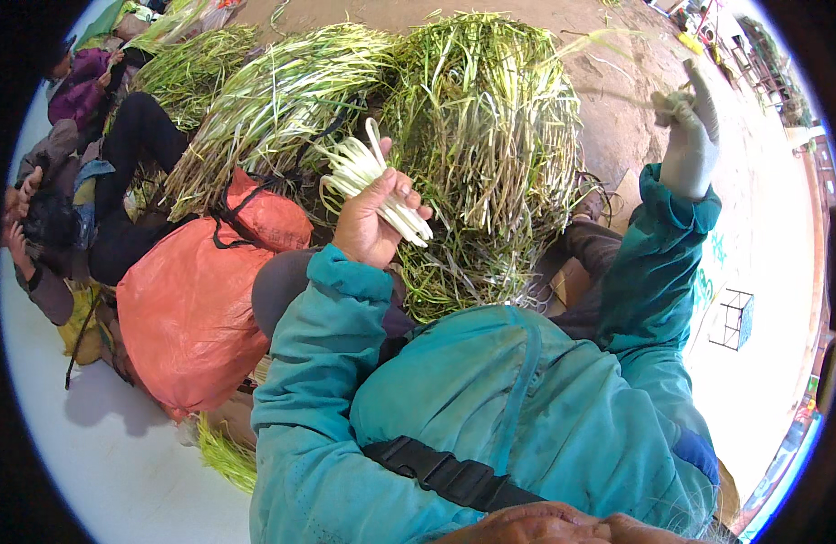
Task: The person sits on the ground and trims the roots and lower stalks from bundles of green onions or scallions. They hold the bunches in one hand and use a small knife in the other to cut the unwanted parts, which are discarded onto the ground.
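Observation:
My bare left hand (377, 217) is closed around a small bundle of pale white-green plant stems (380, 187). Some stems are bent into loops at the top of the bundle. Behind it, between my legs, lies a large heap of long green and yellowing stalks (486, 122). My right hand (689, 132), in a pale glove, is raised off to the right of the heap. Blurred pale green strands (611, 95) trail in the air to the left of its fingers. Motion blur hides whether those fingers grip anything.
A tied orange-red sack (193, 306) rests against my left side. More piles of stalks (288, 95) spread out beyond it. Other people (85, 85) sit along the left, with bare hands showing. Cut greens (224, 452) lie near my left elbow. A wire-frame stand (734, 319) is at right.

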### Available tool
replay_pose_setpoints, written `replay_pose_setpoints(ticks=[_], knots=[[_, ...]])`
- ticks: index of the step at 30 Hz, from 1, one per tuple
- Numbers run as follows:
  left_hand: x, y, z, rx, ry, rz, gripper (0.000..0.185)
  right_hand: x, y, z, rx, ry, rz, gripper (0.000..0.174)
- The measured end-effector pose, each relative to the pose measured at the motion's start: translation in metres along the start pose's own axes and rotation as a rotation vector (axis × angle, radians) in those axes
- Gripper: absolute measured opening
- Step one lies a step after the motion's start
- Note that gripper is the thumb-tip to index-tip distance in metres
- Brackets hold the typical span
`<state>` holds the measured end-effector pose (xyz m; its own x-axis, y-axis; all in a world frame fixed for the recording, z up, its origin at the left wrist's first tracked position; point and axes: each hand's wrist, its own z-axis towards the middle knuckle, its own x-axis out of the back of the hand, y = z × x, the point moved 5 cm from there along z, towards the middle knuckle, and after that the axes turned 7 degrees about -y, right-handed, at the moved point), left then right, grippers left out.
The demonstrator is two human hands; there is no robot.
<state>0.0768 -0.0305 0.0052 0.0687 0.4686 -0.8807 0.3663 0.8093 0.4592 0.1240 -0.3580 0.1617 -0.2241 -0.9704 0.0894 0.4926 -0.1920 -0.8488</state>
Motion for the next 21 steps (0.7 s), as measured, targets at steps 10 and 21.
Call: replay_pose_setpoints(ticks=[10,21], knots=[[-0.006,0.000,-0.001,-0.010,-0.070,-0.073,0.048,0.086,-0.054,-0.022,0.172,-0.019,-0.137,0.050],[0.025,-0.078,0.001,0.269,0.194,0.364,0.018,-0.133,0.070,-0.152,0.235,-1.188,-0.791,0.012]])
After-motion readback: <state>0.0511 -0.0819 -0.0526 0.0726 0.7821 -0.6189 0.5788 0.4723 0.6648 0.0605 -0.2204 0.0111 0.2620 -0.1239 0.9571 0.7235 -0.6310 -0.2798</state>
